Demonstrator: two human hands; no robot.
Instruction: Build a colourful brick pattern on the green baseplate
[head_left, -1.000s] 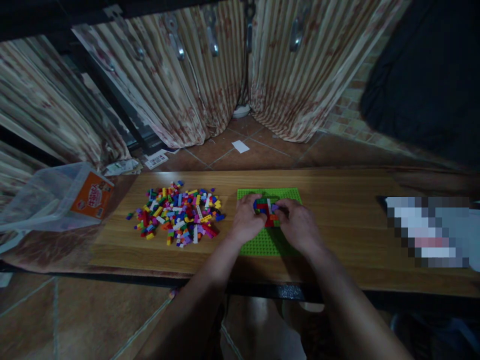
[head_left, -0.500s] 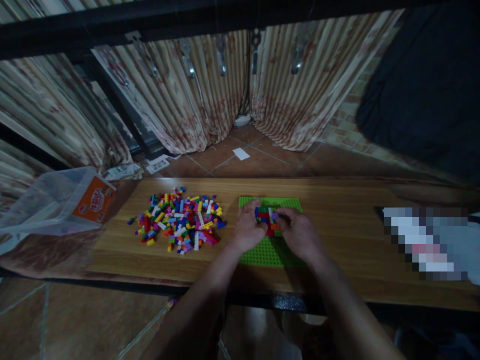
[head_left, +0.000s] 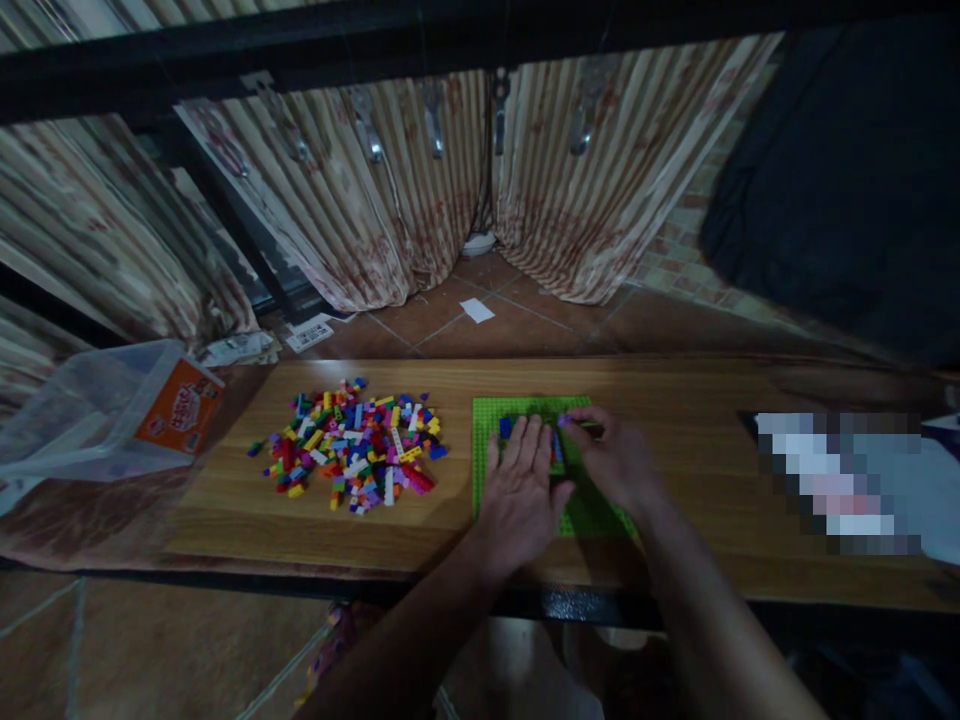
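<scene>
A green studded baseplate (head_left: 600,515) lies on the wooden table in front of me. My left hand (head_left: 521,490) rests flat over a cluster of coloured bricks on it, fingers stretched out. Most of the cluster is hidden under that hand; a blue brick (head_left: 505,427) shows at its far left corner. Between the thumb and fingers of my right hand (head_left: 611,455) is a small purple brick (head_left: 565,421), held just right of the cluster, over the plate's far right part. Whether this brick touches the plate, I cannot tell.
Left of the plate, a heap of loose coloured bricks (head_left: 356,450) spreads over the wooden table (head_left: 697,470). A clear plastic tub (head_left: 97,400) with an orange label lies past the table's left end. A blurred-out item (head_left: 840,485) is at the right.
My left hand has gone from gripping the cluster's side to lying flat over it. My right hand has drawn slightly away to the right, with the purple brick in its fingertips.
</scene>
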